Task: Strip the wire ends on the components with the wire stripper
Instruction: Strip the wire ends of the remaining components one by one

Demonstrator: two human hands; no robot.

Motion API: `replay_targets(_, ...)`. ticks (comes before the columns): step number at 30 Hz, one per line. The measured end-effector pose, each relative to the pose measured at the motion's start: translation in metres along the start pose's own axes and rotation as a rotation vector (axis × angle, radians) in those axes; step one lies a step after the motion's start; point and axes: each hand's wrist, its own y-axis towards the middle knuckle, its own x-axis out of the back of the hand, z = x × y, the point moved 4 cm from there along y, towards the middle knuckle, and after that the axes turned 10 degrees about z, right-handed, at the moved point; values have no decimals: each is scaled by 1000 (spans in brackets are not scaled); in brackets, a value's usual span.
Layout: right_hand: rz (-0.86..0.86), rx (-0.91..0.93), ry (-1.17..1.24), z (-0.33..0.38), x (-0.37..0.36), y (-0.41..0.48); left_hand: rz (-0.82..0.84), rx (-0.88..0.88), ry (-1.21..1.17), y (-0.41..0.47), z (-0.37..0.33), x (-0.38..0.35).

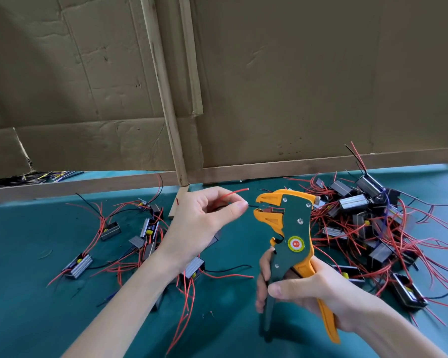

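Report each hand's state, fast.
The left hand pinches a black wire, its tip at the jaws of the stripper.
The right hand grips the stripper's handles.

Teal table top (36, 293). Carries loose components (78, 266) with red and black wires scattered left, and a tangled heap (360, 218) right.

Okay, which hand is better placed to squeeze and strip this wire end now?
Right. The right hand wraps the handles of the wire stripper, whose open jaws sit at the end of the black wire. The left hand is occupied pinching that wire.
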Motion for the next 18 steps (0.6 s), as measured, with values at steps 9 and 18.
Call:
replay_targets(9, 4, -9, -21, -4, 1, 1, 64, 58, 4, -1, 4, 1)
replay_targets(18, -51, -5, -40, -5, -4, 2, 88, 83, -9, 0, 5, 2)
